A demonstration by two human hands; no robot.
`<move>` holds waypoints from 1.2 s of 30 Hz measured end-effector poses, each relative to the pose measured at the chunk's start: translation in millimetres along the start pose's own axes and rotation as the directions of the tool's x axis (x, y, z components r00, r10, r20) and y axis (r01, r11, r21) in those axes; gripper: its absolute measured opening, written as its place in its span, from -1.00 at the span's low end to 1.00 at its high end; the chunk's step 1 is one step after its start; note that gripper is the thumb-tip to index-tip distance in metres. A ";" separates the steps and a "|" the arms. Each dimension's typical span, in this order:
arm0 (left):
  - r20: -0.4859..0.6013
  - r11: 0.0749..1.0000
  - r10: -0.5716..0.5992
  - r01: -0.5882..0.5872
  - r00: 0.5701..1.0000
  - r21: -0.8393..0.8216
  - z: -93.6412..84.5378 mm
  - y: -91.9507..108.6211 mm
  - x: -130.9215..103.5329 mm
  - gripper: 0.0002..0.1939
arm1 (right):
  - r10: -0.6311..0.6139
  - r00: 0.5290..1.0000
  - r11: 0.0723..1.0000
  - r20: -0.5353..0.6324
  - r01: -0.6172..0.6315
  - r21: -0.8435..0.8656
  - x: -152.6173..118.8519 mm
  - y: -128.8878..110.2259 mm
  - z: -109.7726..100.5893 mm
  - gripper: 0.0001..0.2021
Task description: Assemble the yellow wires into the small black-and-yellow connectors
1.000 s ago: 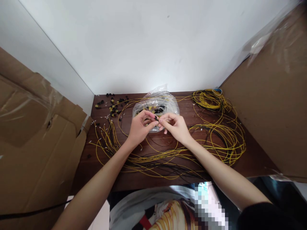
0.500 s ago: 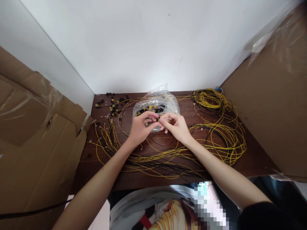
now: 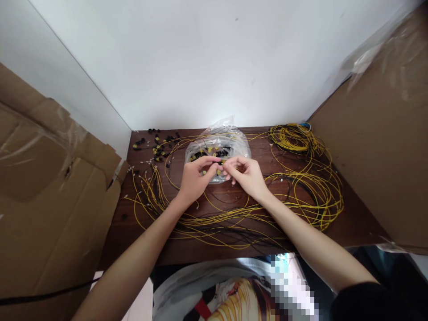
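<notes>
My left hand [image 3: 196, 179] and my right hand [image 3: 248, 177] meet over the clear plastic bag [image 3: 243, 143]. Their thumbs and forefingers pinch a small black-and-yellow part [image 3: 222, 163] from both sides. Fingertips cover most of it, so its exact kind is unclear. Similar black-and-yellow parts [image 3: 214, 150] lie in the bag, just beyond my fingers. Long yellow and black wires [image 3: 214, 219] run across the brown table under my forearms.
Loose black-and-yellow pieces [image 3: 159, 151] are scattered at the back left. A wire coil [image 3: 290, 139] lies at the back right. Cardboard sheets [image 3: 50, 200] stand on the left, with another cardboard panel [image 3: 374, 147] on the right. A white wall [image 3: 214, 62] closes the back.
My left fingers have shifted slightly, and the thumb now sits a little higher. A bit more of the black-and-yellow part shows between the fingertips. The wires and bag stay put.
</notes>
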State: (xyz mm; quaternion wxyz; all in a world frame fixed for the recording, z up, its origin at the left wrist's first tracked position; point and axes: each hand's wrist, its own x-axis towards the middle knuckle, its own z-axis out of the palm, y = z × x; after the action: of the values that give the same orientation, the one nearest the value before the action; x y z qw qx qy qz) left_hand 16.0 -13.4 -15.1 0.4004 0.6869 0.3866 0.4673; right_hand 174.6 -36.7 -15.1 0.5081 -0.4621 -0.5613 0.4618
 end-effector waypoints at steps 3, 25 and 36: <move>0.013 1.000 -0.010 0.010 1.000 -0.010 -0.5 -1.1 -0.3 -0.79 | 0.002 1.000 1.000 -0.014 -0.002 -0.014 -0.2 -0.8 -0.7 -0.75; 0.058 0.881 0.297 -0.297 0.953 0.369 0.0 -0.8 -3.4 -0.85 | -0.004 1.000 0.986 -0.017 0.001 -0.169 1.9 2.9 -4.1 -0.77; 0.052 0.913 0.252 -0.255 0.966 0.318 1.5 -0.3 -3.3 -0.87 | 0.060 0.993 0.992 -0.106 -0.047 0.116 6.0 1.0 -1.0 -0.67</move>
State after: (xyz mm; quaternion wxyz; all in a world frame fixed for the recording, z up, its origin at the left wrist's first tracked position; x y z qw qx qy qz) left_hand 16.5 -16.6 -16.8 0.2206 0.7897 0.3633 0.4424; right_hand 175.3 -30.5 -15.2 0.5507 -0.4719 -0.4930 0.4806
